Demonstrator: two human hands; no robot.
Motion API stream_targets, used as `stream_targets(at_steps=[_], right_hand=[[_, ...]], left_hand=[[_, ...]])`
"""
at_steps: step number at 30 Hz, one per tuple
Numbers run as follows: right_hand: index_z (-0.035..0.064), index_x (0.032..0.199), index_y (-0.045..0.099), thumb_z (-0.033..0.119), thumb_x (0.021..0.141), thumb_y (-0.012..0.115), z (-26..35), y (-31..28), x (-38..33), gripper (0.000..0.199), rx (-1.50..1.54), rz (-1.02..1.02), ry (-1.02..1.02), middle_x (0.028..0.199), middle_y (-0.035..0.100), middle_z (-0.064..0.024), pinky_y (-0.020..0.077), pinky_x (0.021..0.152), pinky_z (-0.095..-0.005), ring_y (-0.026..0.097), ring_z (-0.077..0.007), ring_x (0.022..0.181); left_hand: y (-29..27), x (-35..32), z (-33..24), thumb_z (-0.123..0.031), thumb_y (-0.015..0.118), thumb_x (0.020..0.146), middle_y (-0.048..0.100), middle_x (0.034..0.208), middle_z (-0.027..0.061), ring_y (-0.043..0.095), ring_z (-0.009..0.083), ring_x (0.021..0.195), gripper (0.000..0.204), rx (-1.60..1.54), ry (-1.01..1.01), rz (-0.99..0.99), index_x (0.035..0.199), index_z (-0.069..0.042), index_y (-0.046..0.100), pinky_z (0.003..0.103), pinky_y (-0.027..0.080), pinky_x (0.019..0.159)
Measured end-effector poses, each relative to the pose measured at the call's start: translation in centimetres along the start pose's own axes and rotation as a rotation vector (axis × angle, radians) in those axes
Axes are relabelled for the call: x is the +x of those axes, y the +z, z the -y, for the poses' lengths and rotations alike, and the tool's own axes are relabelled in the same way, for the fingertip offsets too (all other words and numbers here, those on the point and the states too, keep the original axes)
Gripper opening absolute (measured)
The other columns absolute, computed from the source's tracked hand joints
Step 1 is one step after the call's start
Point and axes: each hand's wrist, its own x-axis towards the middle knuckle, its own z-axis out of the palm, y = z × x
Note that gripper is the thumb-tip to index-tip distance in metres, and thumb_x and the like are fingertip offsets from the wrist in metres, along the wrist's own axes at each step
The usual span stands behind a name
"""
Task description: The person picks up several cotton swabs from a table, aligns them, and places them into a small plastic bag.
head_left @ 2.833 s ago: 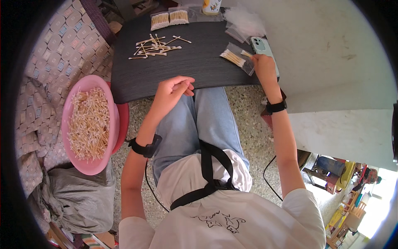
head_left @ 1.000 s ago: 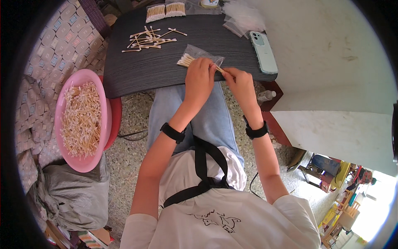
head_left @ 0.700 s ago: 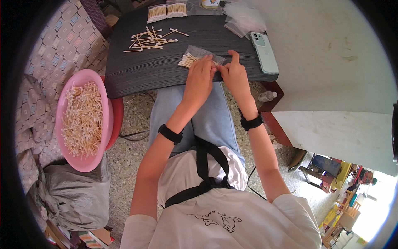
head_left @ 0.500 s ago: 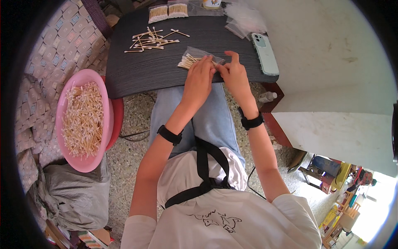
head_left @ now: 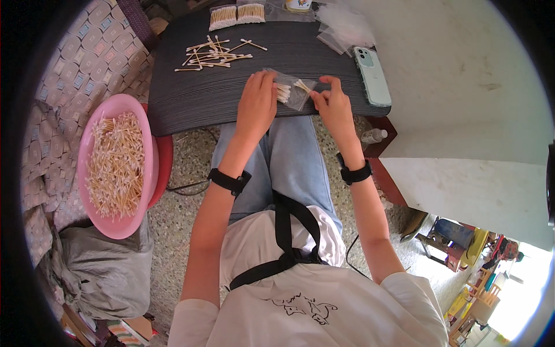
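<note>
Near the front edge of the table a small clear plastic bag (head_left: pixel 298 102) lies between my hands. My left hand (head_left: pixel 256 104) curls over a bundle of cotton swabs (head_left: pixel 282 93) at the bag's left side, hiding their left ends; their white tips show against the plastic. A few more swabs (head_left: pixel 303 86) point up and left from the fingertips of my right hand (head_left: pixel 334 110), which pinches them at the bag's right side. Whether these lie inside the bag or over it, I cannot tell. Farther back lies a loose pile of cotton swabs (head_left: pixel 215 56).
Two filled bags of swabs (head_left: pixel 237 16) sit at the table's far edge. Empty clear bags (head_left: pixel 345 26) and a pale green phone (head_left: pixel 372 76) are on the right. A pink basin (head_left: pixel 151 168) full of swabs stands at left, beside a wall-like patterned cloth (head_left: pixel 87 52).
My left hand has shifted left and now covers the swabs' left ends. My hands are farther apart, and more of the bag and the swabs at my right fingertips shows.
</note>
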Motion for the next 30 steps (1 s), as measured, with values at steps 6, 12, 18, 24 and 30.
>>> stream_targets(at_steps=[6,12,18,24,30], right_hand=[[-0.0032,0.109,0.042,0.004,0.084,0.062,0.7,0.3,0.2,0.033,0.063,0.07,-0.02,0.06,0.058,-0.0166,0.0446,0.052,-0.0385,0.061,-0.0344,0.058],[-0.0023,0.107,0.04,0.005,0.084,0.063,1.3,0.3,1.0,0.033,0.067,0.163,-0.02,0.06,0.059,-0.0171,0.0457,0.054,-0.0391,0.063,-0.0349,0.06],[-0.0023,0.107,0.04,0.006,0.083,0.064,1.4,0.0,2.7,0.034,-0.002,0.296,-0.086,0.063,0.06,-0.019,0.0471,0.058,-0.0403,0.064,-0.0368,0.067],[0.0006,0.106,0.042,0.007,0.082,0.065,1.8,1.7,3.9,0.034,0.004,0.315,-0.16,0.07,0.062,-0.0222,0.0476,0.061,-0.043,0.063,-0.0402,0.072],[0.0012,0.105,0.045,0.008,0.081,0.068,2.3,2.0,2.9,0.034,-0.05,0.206,-0.102,0.079,0.065,-0.0214,0.051,0.063,-0.0397,0.066,-0.0366,0.075]], left_hand=[[-0.2,-0.2,0.2,-0.014,0.046,0.096,0.053,0.111,0.0162,0.056,0.0337,0.106,0.019,-0.009,-0.026,0.067,0.101,-0.001,0.059,0.041,0.046,0.087],[0.0,0.1,0.3,-0.016,0.057,0.09,0.057,0.107,0.0168,0.058,0.0332,0.107,0.019,-0.135,-0.143,0.037,0.102,-0.002,0.06,0.039,0.047,0.086],[-0.2,0.4,-0.1,-0.015,0.062,0.086,0.06,0.112,0.0141,0.058,0.0319,0.109,0.022,-0.213,-0.195,-0.03,0.103,-0.001,0.062,0.039,0.046,0.091],[0.1,0.0,1.3,-0.016,0.06,0.088,0.059,0.125,0.0143,0.051,0.0308,0.122,0.028,-0.078,-0.033,0.068,0.113,-0.003,0.065,0.039,0.04,0.102],[0.1,-0.2,1.2,-0.016,0.057,0.09,0.059,0.124,0.0147,0.05,0.0304,0.124,0.027,0.03,0.001,0.06,0.111,-0.002,0.066,0.042,0.038,0.105]])
